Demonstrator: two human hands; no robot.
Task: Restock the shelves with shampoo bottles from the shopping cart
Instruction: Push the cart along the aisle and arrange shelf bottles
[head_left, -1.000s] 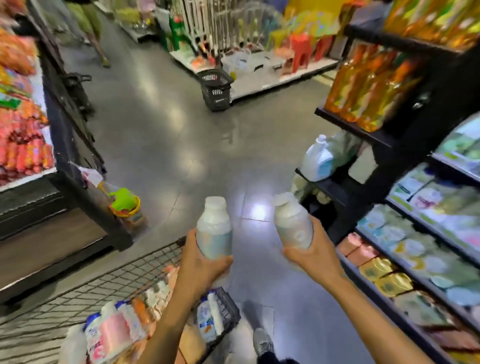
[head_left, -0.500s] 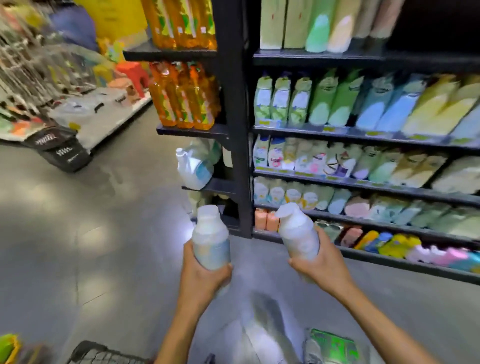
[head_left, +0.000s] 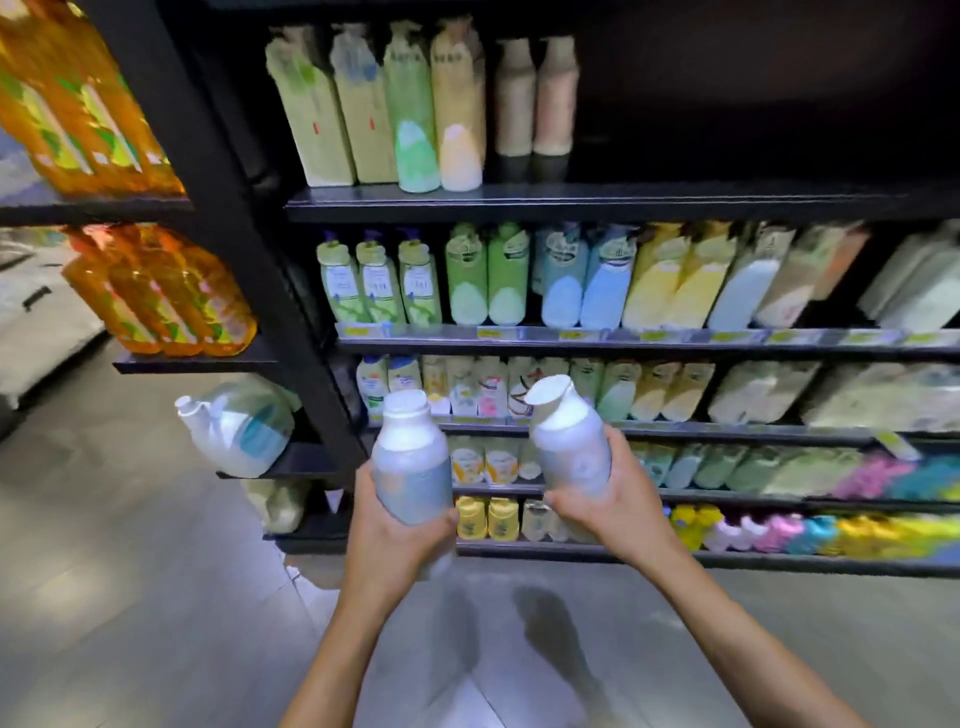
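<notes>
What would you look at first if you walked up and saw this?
First, two white-capped bottles in the middle: the left shampoo bottle upright in the left hand, and the right shampoo bottle tilted in the right hand. Behind them, dark shelves packed with pastel bottles fill the right side. Bright orange bottles glow at the upper left.

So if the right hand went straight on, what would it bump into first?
Likely the small bottles on the shelf ahead; the white shampoo bottle in the right hand would reach them before the hand itself. Depth is hard to judge, so that is a guess.
</notes>
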